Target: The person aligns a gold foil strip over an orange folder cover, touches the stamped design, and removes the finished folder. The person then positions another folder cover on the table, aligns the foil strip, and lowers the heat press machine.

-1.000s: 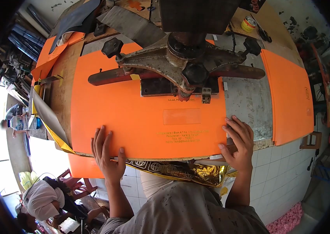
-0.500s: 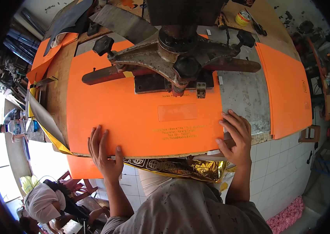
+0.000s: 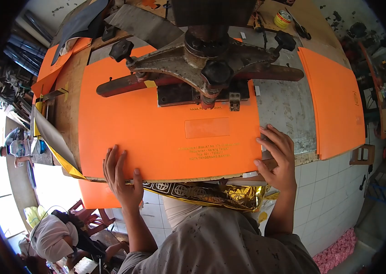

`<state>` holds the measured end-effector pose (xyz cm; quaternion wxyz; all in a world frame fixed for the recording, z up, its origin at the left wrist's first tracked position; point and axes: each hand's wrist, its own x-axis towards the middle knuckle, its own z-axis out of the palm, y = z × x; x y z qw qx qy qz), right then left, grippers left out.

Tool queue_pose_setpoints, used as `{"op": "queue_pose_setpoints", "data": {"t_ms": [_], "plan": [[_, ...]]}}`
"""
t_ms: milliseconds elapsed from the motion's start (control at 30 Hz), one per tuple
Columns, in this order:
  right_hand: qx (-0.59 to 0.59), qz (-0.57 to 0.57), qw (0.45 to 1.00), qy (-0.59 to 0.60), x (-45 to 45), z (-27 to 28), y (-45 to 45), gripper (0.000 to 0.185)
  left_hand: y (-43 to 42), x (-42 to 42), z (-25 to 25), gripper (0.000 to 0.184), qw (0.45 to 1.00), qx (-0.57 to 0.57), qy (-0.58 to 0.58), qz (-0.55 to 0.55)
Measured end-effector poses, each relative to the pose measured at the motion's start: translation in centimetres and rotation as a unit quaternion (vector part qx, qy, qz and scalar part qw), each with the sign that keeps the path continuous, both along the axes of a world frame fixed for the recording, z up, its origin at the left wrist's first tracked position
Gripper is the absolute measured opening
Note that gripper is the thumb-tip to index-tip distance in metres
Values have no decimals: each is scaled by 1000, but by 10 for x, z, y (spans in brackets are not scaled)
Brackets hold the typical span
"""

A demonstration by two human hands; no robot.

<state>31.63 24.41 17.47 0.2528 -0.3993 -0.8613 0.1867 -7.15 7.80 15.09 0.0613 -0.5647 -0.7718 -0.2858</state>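
A large orange sheet [image 3: 143,141] lies flat under a dark metal press head [image 3: 206,59], with gold lettering and a clear rectangular window [image 3: 207,128] facing up. My left hand [image 3: 123,181] rests on the sheet's front edge at the left, fingers spread and thumb apart. At the front right corner my right hand [image 3: 277,160] touches the sheet's right edge, its fingers apart. Gold and black foil [image 3: 202,194] hangs below the table's front edge, between my hands.
More orange sheets [image 3: 336,109] are stacked at the right. A yellow tin [image 3: 283,19] stands at the back right. Dark sheets [image 3: 81,25] lie at the back left. One person [image 3: 54,237] bends over at the lower left; another person [image 3: 15,134] is farther off.
The view has shifted slightly, so the press and table appear a little farther left and higher. Both hands stay at the sheet's edges, with only slight movement.
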Motion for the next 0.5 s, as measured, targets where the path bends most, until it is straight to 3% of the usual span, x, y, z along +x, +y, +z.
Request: {"op": "queue_pose_setpoints", "data": {"t_ms": [500], "plan": [[-6,0,1000,-13,-1,4,1,45,0,1,3,44,1000,-7,-2,3]]}}
